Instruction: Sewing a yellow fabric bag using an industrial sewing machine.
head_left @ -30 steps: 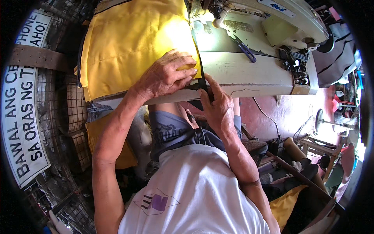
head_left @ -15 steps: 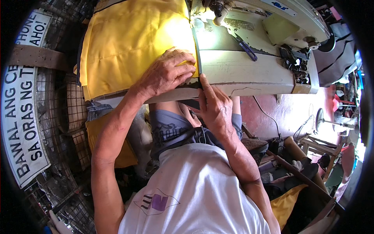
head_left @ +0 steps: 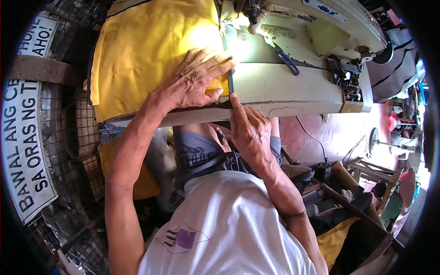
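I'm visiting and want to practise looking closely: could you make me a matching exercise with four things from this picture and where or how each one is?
1. left hand
2. right hand
3. yellow cloth
4. snips

A. on the table, touched by no hand
B. index finger extended at the table's near edge
C. lying beneath a hand
D. palm down, fingers spread

Pairs: 1-D, 2-B, 3-C, 4-A

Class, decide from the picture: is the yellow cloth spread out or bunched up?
Spread out: the yellow cloth lies broad and nearly flat, only lightly creased, with the left hand splayed on it.
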`<state>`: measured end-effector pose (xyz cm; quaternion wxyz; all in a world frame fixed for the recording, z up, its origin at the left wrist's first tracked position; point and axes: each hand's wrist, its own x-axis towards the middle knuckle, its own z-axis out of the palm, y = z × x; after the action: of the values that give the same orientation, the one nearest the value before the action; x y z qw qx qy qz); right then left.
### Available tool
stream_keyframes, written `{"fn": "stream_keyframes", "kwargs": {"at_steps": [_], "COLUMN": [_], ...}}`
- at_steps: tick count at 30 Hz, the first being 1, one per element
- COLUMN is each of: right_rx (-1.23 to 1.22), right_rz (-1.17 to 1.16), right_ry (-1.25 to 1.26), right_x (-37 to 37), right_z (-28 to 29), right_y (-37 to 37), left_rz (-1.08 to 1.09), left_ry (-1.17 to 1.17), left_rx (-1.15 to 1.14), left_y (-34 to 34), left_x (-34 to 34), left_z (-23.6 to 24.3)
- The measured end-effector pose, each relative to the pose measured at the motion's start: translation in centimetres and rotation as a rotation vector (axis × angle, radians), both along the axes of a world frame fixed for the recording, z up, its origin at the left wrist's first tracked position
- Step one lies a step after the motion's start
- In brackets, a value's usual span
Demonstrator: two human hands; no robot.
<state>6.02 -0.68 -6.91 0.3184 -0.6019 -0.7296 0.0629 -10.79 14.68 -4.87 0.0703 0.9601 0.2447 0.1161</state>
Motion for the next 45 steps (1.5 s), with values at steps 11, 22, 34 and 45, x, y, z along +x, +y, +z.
{"fn": "stream_keyframes", "kwargs": {"at_steps": [11, 22, 34, 45], "right_rx": [-0.011, -0.059, -0.124, -0.179], "right_rz": [-0.002, 0.057, 0.096, 0.083], "right_ry": [0.065, -0.116, -0.207, -0.196], "right_x": [0.0, 0.1, 0.6, 0.3], "right_z": [1.5, 2.2, 2.6, 3.3], "right_y": [0.0, 0.1, 0.9, 4.3], "left_rz": [-0.021, -0.015, -0.101, -0.092], "left_ry": [-0.020, -0.107, -0.154, -0.160], "left_rx": [0.016, 0.103, -0.026, 0.024], "left_y": [-0.3, -0.8, -0.1, 3.3], "left_x": [-0.4, -0.2, -1.1, -1.2], "left_z": [-0.3, -0.5, 0.2, -0.2]}}
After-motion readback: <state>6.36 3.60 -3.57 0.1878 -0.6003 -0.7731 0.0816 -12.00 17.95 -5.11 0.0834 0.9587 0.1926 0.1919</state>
